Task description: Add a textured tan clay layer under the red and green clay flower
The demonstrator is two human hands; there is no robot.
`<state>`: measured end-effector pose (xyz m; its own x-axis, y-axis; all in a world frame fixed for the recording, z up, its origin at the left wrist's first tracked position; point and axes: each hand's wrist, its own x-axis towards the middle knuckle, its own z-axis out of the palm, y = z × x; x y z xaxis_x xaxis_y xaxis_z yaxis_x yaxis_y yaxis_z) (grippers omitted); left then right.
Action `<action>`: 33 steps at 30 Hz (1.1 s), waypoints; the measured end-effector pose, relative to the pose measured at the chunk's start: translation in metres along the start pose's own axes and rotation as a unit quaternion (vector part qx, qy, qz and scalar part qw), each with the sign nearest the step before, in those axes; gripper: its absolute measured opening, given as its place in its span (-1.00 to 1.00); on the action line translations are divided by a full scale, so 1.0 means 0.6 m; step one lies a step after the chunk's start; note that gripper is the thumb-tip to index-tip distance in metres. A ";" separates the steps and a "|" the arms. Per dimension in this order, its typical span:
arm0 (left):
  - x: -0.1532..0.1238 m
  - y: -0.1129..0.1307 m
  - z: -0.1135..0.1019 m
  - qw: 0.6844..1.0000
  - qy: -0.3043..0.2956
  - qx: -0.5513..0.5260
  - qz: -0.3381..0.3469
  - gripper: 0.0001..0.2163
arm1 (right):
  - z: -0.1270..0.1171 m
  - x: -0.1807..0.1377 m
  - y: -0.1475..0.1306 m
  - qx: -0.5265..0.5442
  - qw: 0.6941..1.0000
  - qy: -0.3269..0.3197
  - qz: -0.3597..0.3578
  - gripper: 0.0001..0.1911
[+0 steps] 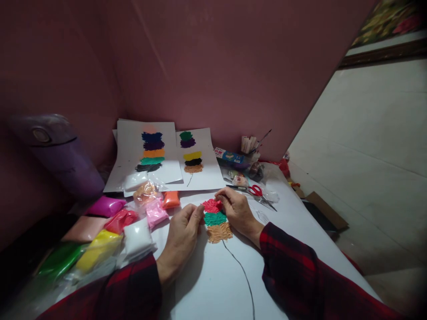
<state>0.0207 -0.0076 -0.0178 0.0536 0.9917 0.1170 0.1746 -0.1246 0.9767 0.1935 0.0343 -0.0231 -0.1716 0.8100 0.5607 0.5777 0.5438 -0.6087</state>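
Observation:
On a white sheet [213, 275] lie three stacked clay patches: red [211, 205] on top, green [215, 218] in the middle, tan [219, 232] below, with a drawn black line running down from them. My left hand [182, 235] rests to the left of the patches, fingers curled and pressed together near the red and green clay. My right hand [235, 208] lies on the right side, fingertips pinched against the edge of the red patch. Both sleeves are red and dark plaid.
Bags of coloured clay [110, 224] lie at the left: purple, pink, red, yellow, green, white, orange. Two finished sheets [167, 153] with colour bands lean at the back. Red-handled scissors [255, 191], a blue box [230, 156] and a cup of tools [250, 144] stand at the right. A purple container [56, 151] sits far left.

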 end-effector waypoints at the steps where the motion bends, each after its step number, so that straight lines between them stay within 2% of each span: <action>1: 0.000 -0.001 0.000 1.000 -0.001 -0.004 -0.001 -0.65 | 0.000 0.000 -0.001 -0.002 1.000 0.007 0.000 -0.85; 33: 0.000 0.003 -0.001 1.000 0.000 0.014 -0.004 -0.67 | 0.000 -0.003 0.003 -0.004 0.999 -0.033 -0.020 -0.84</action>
<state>0.0207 -0.0075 -0.0159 0.0520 0.9926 0.1099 0.2016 -0.1182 0.9723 0.1947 0.0338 -0.0252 -0.2464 0.8007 0.5460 0.5765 0.5740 -0.5816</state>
